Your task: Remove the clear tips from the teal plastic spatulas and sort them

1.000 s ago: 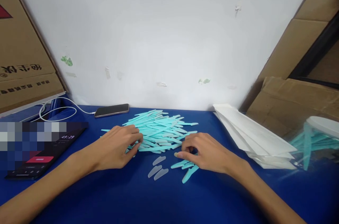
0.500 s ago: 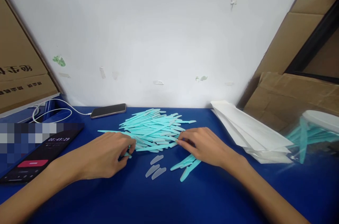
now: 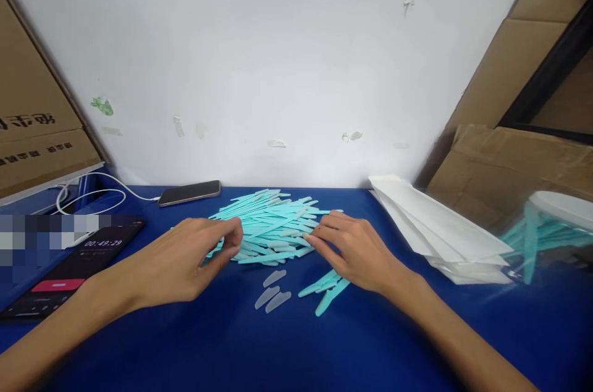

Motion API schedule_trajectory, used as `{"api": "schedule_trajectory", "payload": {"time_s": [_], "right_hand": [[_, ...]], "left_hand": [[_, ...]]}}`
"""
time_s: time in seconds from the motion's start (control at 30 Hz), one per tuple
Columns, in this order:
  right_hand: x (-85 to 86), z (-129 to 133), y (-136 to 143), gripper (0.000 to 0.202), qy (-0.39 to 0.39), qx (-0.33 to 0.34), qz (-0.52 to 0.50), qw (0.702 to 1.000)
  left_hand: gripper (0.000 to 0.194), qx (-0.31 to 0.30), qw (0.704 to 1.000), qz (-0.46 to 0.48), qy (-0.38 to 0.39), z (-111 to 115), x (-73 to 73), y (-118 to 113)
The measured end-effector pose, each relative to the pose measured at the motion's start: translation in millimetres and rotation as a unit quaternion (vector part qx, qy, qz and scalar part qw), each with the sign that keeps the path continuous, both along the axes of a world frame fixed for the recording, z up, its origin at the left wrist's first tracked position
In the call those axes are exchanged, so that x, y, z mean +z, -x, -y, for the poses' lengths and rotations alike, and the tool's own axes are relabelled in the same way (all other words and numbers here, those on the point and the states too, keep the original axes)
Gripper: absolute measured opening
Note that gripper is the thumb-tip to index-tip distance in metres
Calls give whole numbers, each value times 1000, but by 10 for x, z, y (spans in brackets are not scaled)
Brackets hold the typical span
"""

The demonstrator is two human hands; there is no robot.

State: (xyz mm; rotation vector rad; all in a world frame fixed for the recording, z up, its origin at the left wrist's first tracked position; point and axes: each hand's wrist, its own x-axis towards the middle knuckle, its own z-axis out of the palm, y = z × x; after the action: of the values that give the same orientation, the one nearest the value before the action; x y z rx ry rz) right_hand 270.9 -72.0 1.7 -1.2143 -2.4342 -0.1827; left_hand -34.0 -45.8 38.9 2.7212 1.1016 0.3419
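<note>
A heap of thin turquoise sticks with slim blades (image 3: 273, 225) lies mid-table. At its left edge my left hand (image 3: 215, 253) has its fingers curled and thumb drawn in close; whatever they pinch is hidden. My right hand (image 3: 349, 250) touches the heap's right edge, thumb and index tips together, and what lies between them cannot be made out. Several frosted clear covers (image 3: 278, 302) lie in front of the heap. Beneath and in front of my right hand are a few separate turquoise sticks (image 3: 330, 299).
White paper-like sleeves (image 3: 430, 219) are stacked at the right, beside a clear container of turquoise sticks (image 3: 551, 237). A phone with a timer (image 3: 92, 262) lies at the left; a cabled phone (image 3: 189, 192) rests by the wall. Cardboard (image 3: 514, 163) stands on the right.
My left hand has risen slightly over the heap, and the turquoise tip below its fingers no longer shows. My right hand has shifted slightly up and left, its fingers spread a little differently.
</note>
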Motion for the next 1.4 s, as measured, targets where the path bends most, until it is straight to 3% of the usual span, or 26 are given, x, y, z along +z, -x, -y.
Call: {"api": "schedule_trajectory", "payload": {"time_s": [0.07, 0.13, 0.27, 0.37, 0.47, 0.53, 0.63, 0.83, 0.97, 1.13, 1.4], "right_hand": [[-22, 16, 40, 41, -10, 25, -2, 1000], [-33, 47, 88, 38, -16, 59, -18, 998], [-23, 137, 205, 40, -11, 92, -69, 993], [-37, 173, 282, 47, -12, 93, -92, 991], [-79, 157, 312, 40, -22, 68, -102, 992], [-101, 131, 299, 31, -23, 50, -95, 994], [-102, 102, 254, 33, -17, 39, -70, 997], [-90, 106, 245, 37, 19, 67, -38, 997], [-81, 88, 242, 36, 19, 87, -33, 995], [-4, -54, -51, 34, 12, 35, -32, 999], [43, -177, -443, 36, 151, 14, -54, 987]], "left_hand": [[11, 12, 995, 98, 6, 49, 22, -45], [10, 31, 969, 243, -5, 108, 7, -106], [8, 43, 869, 493, 8, 200, -70, -240], [10, 27, 818, 569, 76, 224, -134, -310], [14, 26, 800, 581, 145, 226, -214, -360], [17, 51, 828, 535, 162, 226, -275, -387], [19, 70, 895, 406, 170, 227, -352, -412], [28, 15, 971, 197, 134, 240, -404, -420], [31, -38, 985, 152, 71, 230, -419, -383], [34, -15, 984, 176, 21, 162, -398, -317], [24, -19, 998, 63, -10, 195, -458, -373]]}}
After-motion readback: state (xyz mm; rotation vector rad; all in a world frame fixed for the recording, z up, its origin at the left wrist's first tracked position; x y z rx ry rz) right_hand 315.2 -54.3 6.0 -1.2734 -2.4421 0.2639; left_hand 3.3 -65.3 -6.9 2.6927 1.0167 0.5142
